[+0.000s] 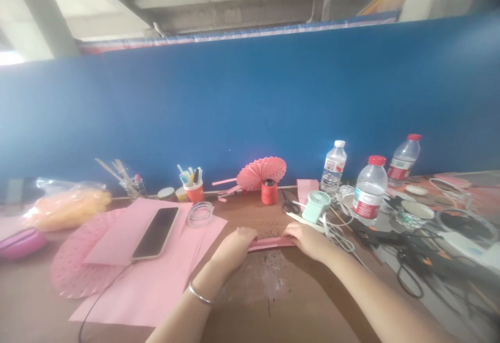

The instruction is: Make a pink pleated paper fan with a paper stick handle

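A narrow folded strip of pink paper [271, 243] lies crosswise in front of me, low over the brown table. My left hand [237, 246] grips its left end, and a silver bangle circles that wrist. At the right end, the fingers of my right hand [307, 239] are closed on the same strip. Dark specks are scattered on the wood just beyond it. Farther back, a pleated pink paper fan [261, 172] stands behind a small red bottle [269, 192] with a dark cap. The undersides of both hands are hidden.
To the left, a phone [155, 233] rests on pink paper sheets [136, 301] beside a tape roll [200, 215]. On the right are a mint handheld fan [317, 205], black scissors [289, 203], water bottles [369, 189] and tangled cables. A blue partition [234, 108] rises behind.
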A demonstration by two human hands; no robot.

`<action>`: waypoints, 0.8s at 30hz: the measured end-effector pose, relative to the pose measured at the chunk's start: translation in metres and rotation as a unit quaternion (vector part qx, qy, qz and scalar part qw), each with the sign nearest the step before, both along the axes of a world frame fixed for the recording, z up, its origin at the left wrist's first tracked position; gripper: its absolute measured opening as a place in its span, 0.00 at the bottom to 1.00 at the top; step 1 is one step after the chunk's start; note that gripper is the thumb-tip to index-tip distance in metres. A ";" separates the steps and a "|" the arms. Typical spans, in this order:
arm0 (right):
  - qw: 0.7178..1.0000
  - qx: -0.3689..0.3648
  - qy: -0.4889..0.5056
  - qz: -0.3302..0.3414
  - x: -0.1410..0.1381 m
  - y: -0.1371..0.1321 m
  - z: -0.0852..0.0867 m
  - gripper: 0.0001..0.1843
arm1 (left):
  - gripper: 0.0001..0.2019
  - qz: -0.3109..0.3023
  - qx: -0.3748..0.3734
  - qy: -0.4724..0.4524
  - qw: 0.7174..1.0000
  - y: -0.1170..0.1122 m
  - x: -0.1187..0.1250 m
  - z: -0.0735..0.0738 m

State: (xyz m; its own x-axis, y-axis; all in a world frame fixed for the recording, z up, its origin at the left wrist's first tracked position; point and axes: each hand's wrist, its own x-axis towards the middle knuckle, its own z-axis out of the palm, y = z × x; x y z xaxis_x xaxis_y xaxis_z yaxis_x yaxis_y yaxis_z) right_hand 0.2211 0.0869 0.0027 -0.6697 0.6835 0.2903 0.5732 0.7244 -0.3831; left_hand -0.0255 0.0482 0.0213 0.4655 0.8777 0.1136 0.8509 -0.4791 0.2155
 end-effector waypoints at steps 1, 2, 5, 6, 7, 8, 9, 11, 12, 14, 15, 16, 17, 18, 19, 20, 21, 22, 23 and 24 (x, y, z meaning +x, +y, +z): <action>1.000 -0.006 0.000 -0.004 0.004 0.001 0.000 0.14 | 0.15 0.003 0.000 0.004 1.000 0.000 0.000 0.000; 1.000 -0.011 0.001 -0.008 0.007 0.003 0.000 0.13 | 0.15 0.005 0.001 0.009 1.000 0.000 -0.001 0.000; 1.000 -0.013 -0.004 -0.010 0.015 0.005 0.002 0.13 | 0.15 0.005 0.002 0.027 1.000 -0.001 0.000 0.001; 1.000 -0.005 -0.011 -0.010 0.016 0.005 0.002 0.13 | 0.15 0.006 0.004 0.035 0.999 -0.002 0.001 0.002; 1.000 0.010 -0.021 -0.013 0.016 0.004 0.003 0.13 | 0.14 0.006 0.005 0.043 0.999 -0.003 0.002 0.003; 0.999 0.029 -0.035 -0.020 0.015 0.003 0.003 0.13 | 0.13 0.006 0.007 0.051 0.999 -0.004 0.004 0.004; 0.997 0.049 -0.049 -0.028 0.012 0.001 0.004 0.13 | 0.12 0.005 0.009 0.059 0.998 -0.005 0.005 0.005; 0.993 0.082 -0.072 -0.033 0.004 -0.003 0.003 0.12 | 0.11 0.004 0.010 0.075 0.997 -0.007 0.009 0.006; 0.992 0.093 -0.078 -0.031 -0.002 -0.005 0.003 0.12 | 0.11 0.004 0.010 0.083 0.997 -0.008 0.011 0.006; 0.990 0.108 -0.084 -0.026 -0.013 -0.011 0.003 0.12 | 0.11 0.008 0.009 0.094 0.995 -0.009 0.013 0.004; 0.989 0.117 -0.083 -0.032 -0.019 -0.013 0.003 0.13 | 0.11 0.011 0.010 0.098 0.995 -0.009 0.014 0.004; 0.988 0.127 -0.082 -0.042 -0.024 -0.016 0.003 0.13 | 0.11 0.013 0.011 0.099 0.995 -0.009 0.015 0.003; 0.986 0.134 -0.079 -0.053 -0.027 -0.018 0.003 0.14 | 0.11 0.014 0.012 0.099 0.995 -0.009 0.016 0.002; 0.986 0.139 -0.076 -0.059 -0.030 -0.019 0.003 0.14 | 0.11 0.015 0.013 0.098 0.995 -0.010 0.016 0.002; 0.986 0.139 -0.073 -0.060 -0.032 -0.020 0.003 0.14 | 0.11 0.014 0.014 0.095 0.995 -0.010 0.017 0.002; 0.987 0.135 -0.071 -0.056 -0.032 -0.021 0.003 0.13 | 0.11 0.014 0.014 0.092 0.996 -0.009 0.017 0.002; 0.988 0.128 -0.070 -0.047 -0.033 -0.021 0.002 0.13 | 0.11 0.012 0.013 0.088 0.996 -0.009 0.017 0.003; 0.990 0.120 -0.068 -0.038 -0.032 -0.021 0.001 0.13 | 0.10 0.011 0.011 0.085 0.996 -0.008 0.018 0.003; 0.991 0.110 -0.064 -0.031 -0.032 -0.020 0.000 0.13 | 0.10 0.010 0.008 0.083 0.996 -0.008 0.018 0.004; 0.993 0.100 -0.060 -0.026 -0.031 -0.020 -0.001 0.13 | 0.10 0.009 0.004 0.083 0.996 -0.007 0.018 0.004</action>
State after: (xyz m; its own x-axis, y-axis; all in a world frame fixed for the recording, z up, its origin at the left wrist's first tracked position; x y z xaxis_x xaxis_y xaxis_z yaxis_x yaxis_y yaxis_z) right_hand 0.1902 0.0674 0.0017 -0.6738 0.6543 0.3434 0.6442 0.7478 -0.1607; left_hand -0.0074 0.0412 0.0253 0.4622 0.8857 0.0436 0.8832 -0.4642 0.0670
